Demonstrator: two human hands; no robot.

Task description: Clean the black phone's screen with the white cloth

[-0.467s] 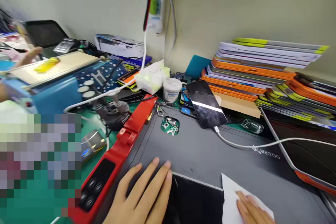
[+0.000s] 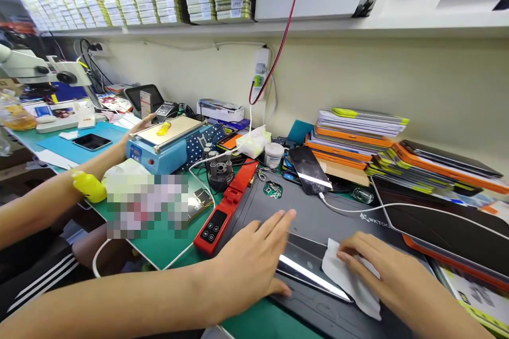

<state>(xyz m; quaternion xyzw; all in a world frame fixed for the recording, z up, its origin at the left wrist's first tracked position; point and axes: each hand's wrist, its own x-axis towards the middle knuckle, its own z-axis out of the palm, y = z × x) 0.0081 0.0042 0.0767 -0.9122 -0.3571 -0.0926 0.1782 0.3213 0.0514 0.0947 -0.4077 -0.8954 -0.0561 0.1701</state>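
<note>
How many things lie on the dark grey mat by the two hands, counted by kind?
Glass screen panel under the left hand: 1
White wipe under the right hand: 1
Phone with a white cable, at the mat's far edge: 1
Small green circuit board: 1
Total: 4

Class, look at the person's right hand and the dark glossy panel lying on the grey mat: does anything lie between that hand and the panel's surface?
Yes. A white wipe lies under the right hand, between its fingers and the dark panel. The left hand rests directly on the panel's left end.
</note>
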